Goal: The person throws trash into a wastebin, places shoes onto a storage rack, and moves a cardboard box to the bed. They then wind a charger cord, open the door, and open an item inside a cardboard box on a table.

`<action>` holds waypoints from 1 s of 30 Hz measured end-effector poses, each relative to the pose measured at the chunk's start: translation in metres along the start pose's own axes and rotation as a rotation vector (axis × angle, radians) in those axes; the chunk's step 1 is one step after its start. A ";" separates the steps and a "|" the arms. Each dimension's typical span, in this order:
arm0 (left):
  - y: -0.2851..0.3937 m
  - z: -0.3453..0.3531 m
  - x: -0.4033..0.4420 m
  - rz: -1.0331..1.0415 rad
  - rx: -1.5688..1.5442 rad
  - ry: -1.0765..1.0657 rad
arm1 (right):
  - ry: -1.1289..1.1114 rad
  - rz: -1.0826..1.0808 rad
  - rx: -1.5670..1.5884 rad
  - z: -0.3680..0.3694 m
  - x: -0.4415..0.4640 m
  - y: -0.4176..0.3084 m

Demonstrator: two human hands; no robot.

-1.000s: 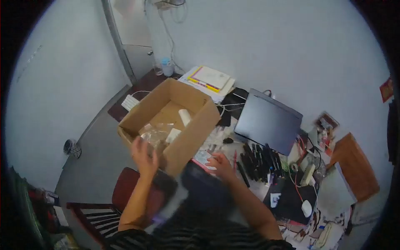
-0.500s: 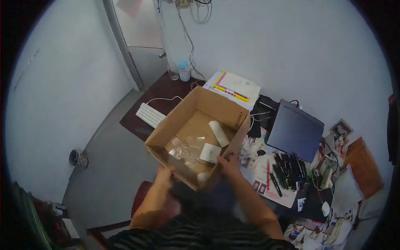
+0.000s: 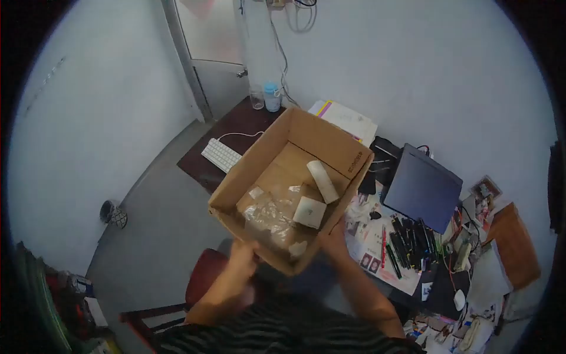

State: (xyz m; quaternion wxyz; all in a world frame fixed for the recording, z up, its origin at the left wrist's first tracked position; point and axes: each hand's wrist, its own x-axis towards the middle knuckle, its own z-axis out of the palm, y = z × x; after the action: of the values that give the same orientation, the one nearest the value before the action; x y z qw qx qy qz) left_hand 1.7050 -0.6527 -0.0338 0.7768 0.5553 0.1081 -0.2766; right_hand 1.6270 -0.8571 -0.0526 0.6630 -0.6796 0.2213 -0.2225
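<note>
An open cardboard box [image 3: 318, 130] is held tilted in front of me, over the desk's near edge. My left hand [image 3: 243, 255] grips its near left side from below, fingers partly hidden by the box. On the near right side, my right hand [image 3: 333, 241] is closed on the box wall. Inside the box lie crumpled clear plastic bags [image 3: 271, 219], a small white box [image 3: 309, 212] and a white roll [image 3: 322, 182] close to the right wall.
A white keyboard [image 3: 220, 155], a glass jar [image 3: 256, 99] and a blue-topped bottle [image 3: 272, 99] are on the dark desk. To the right are a closed laptop [image 3: 423, 187], many black pens [image 3: 413, 241] and a white mouse [image 3: 459, 300]. A red chair [image 3: 205, 272] stands below left.
Both hands have closed on the box since the first frame. The box has been raised closer to me, and since half a second ago it has shifted slightly right. The view has turned too.
</note>
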 end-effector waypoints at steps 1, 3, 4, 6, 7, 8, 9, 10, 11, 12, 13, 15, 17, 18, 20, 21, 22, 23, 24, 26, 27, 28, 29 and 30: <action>0.005 0.006 -0.009 -0.032 0.017 -0.010 | -0.018 0.001 0.051 -0.003 -0.003 0.001; -0.003 0.011 -0.014 0.048 -0.054 -0.018 | -0.030 0.001 0.153 -0.014 -0.010 0.005; -0.007 0.013 -0.017 0.083 -0.086 -0.034 | -0.025 0.006 0.074 -0.020 -0.014 0.002; -0.008 0.015 -0.029 0.067 -0.105 -0.075 | 0.005 0.022 -0.080 -0.031 -0.022 -0.008; -0.004 0.016 -0.034 0.054 -0.116 -0.102 | 0.005 0.016 -0.117 -0.035 -0.028 -0.017; 0.000 0.020 -0.042 0.040 -0.088 -0.116 | 0.010 0.009 -0.160 -0.040 -0.038 -0.030; 0.007 0.024 -0.054 0.027 -0.058 -0.129 | 0.046 -0.013 -0.111 -0.039 -0.048 -0.044; 0.015 0.023 -0.063 0.014 -0.031 -0.144 | 0.081 -0.036 -0.062 -0.037 -0.059 -0.059; 0.019 0.019 -0.070 0.026 -0.020 -0.154 | 0.097 -0.055 -0.077 -0.036 -0.069 -0.072; 0.022 0.014 -0.076 0.038 -0.009 -0.162 | 0.112 -0.071 -0.092 -0.035 -0.081 -0.085; 0.028 0.011 -0.083 0.048 0.004 -0.173 | 0.138 -0.111 -0.080 -0.026 -0.098 -0.093; 0.040 -0.016 -0.100 0.050 0.036 -0.307 | 0.188 -0.193 -0.059 -0.009 -0.131 -0.109; 0.050 -0.042 -0.079 0.033 0.029 -0.412 | 0.242 -0.277 -0.100 0.025 -0.141 -0.113; 0.057 -0.050 -0.070 0.029 0.013 -0.452 | 0.307 -0.221 -0.129 0.041 -0.146 -0.112; 0.072 -0.062 -0.051 -0.007 -0.009 -0.546 | 0.441 -0.138 -0.209 0.074 -0.159 -0.123; 0.078 -0.070 -0.039 -0.040 -0.029 -0.596 | 0.511 -0.120 -0.277 0.092 -0.163 -0.136; 0.087 -0.077 -0.031 -0.077 -0.029 -0.656 | 0.583 -0.088 -0.300 0.106 -0.165 -0.124; 0.098 -0.082 -0.030 -0.093 -0.041 -0.725 | 0.617 -0.159 -0.362 0.124 -0.175 -0.132; 0.109 -0.085 -0.026 -0.111 -0.054 -0.800 | 0.702 -0.156 -0.453 0.145 -0.181 -0.132; 0.138 -0.102 -0.011 -0.180 -0.049 -0.945 | 0.858 -0.156 -0.535 0.196 -0.187 -0.132; 0.149 -0.116 0.001 -0.230 -0.031 -1.016 | 0.927 -0.167 -0.530 0.226 -0.190 -0.132; 0.165 -0.085 -0.009 -0.289 -0.026 -1.050 | 0.962 -0.159 -0.532 0.212 -0.185 -0.165; 0.165 -0.062 -0.022 -0.335 0.027 -1.085 | 1.029 -0.141 -0.454 0.199 -0.194 -0.171; 0.173 -0.063 -0.025 -0.375 0.030 -1.116 | 1.087 -0.146 -0.411 0.215 -0.202 -0.174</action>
State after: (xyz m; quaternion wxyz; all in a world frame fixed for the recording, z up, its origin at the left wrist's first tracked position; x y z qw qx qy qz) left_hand 1.7883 -0.5468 0.0945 0.6460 0.3080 -0.2246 -0.6614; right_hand 1.5939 -0.5605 0.1149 0.2920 -0.5959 0.5208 -0.5370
